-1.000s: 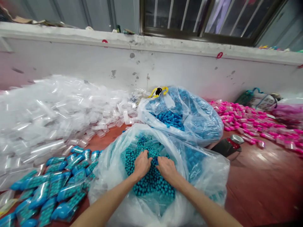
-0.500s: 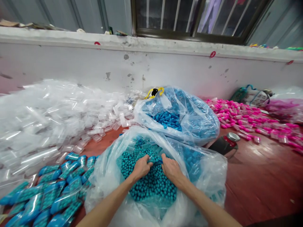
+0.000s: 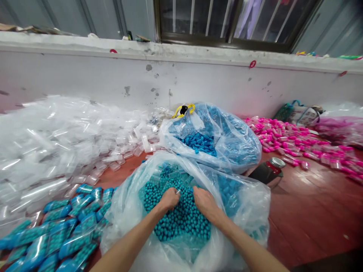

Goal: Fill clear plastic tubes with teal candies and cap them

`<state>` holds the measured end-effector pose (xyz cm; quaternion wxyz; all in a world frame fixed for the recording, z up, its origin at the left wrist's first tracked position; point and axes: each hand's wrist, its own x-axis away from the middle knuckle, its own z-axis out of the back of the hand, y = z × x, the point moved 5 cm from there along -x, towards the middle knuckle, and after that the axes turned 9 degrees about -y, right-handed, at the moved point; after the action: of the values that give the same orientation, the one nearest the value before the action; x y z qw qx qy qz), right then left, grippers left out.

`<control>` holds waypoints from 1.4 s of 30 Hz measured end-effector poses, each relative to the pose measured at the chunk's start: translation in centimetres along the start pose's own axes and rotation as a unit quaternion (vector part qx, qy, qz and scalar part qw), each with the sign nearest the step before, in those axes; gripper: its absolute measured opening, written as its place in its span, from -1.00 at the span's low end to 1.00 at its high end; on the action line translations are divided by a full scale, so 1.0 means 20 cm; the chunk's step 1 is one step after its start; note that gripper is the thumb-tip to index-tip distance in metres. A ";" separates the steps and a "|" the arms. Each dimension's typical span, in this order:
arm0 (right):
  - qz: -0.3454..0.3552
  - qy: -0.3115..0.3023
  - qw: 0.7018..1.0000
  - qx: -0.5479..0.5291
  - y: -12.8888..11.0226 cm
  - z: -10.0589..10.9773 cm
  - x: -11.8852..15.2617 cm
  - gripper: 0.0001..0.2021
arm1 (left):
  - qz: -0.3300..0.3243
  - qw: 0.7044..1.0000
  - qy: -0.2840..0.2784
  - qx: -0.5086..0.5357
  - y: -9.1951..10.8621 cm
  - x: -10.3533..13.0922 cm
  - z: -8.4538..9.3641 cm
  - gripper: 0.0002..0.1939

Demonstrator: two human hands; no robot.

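Beads (image 3: 184,223) teal. Bead bag (image 3: 123,223) milky white. Packs (image 3: 58,237) blue and teal. Floor (image 3: 312,215) red. Wall (image 3: 210,83) white, grey-blotched.

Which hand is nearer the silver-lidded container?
Right: the right hand is at the teal beads, left of the silver-lidded container; the left hand is farther left of it.

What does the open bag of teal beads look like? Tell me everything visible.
The bag looks like thin, translucent plastic, whitish and wrinkled. It sits on the red surface, its wide mouth open, edges slack and spread. Round teal beads and some clear pieces lie inside; the left hand and right hand reach in. A bag of blue pieces lies just behind it.
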<state>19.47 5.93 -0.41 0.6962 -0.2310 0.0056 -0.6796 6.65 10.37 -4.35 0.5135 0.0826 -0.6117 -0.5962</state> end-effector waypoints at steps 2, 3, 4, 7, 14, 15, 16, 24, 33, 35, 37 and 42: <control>-0.001 -0.010 1.000 -0.008 0.00 -0.01 -0.01 -0.72 | 0.002 1.000 -0.018 0.021 0.02 -0.03 -0.03 -0.83; 0.002 -0.010 1.000 -0.011 0.00 -0.02 -0.01 -0.75 | 0.001 0.999 -0.035 0.037 0.03 -0.03 -0.05 -0.82; 0.006 -0.005 1.000 -0.021 0.00 -0.02 -0.01 -0.77 | -0.002 0.997 -0.056 0.056 0.04 -0.03 -0.07 -0.81; 0.028 0.002 0.988 -0.151 0.03 -0.01 -0.02 -0.81 | -0.023 0.982 -0.135 0.130 0.06 0.01 -0.11 -0.71; 0.118 -0.062 0.865 -0.483 0.00 0.03 0.00 -0.75 | -0.107 0.931 -0.213 0.276 0.12 0.15 -0.10 -0.54; 0.123 -0.060 0.868 -0.477 -0.01 0.04 0.01 -0.75 | -0.114 0.927 -0.211 0.289 0.12 0.16 -0.10 -0.54; 0.128 -0.056 0.878 -0.457 -0.02 0.06 0.02 -0.74 | -0.122 0.923 -0.207 0.302 0.13 0.17 -0.11 -0.55; 0.153 0.050 0.950 -0.267 -0.09 0.19 0.13 -0.69 | -0.153 0.933 -0.130 0.298 0.11 0.24 -0.13 -0.58; 0.161 0.059 0.937 -0.306 -0.11 0.17 0.15 -0.70 | -0.146 0.927 -0.052 0.342 0.11 0.29 -0.11 -0.20; 0.179 0.029 0.926 -0.332 -0.10 0.16 0.15 -0.71 | -0.139 0.927 -0.035 0.346 0.11 0.30 -0.11 -0.18; 0.193 0.011 0.913 -0.359 -0.09 0.15 0.14 -0.73 | -0.137 0.927 -0.030 0.347 0.11 0.31 -0.11 -0.20; 0.211 0.002 0.906 -0.367 -0.08 0.15 0.14 -0.73 | -0.131 0.942 -0.002 0.308 0.12 0.31 -0.11 -0.38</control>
<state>19.07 4.27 3.66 0.6898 -0.4622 0.3041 -0.4669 6.50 5.14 0.34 0.3794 0.3149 -0.7503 -0.4404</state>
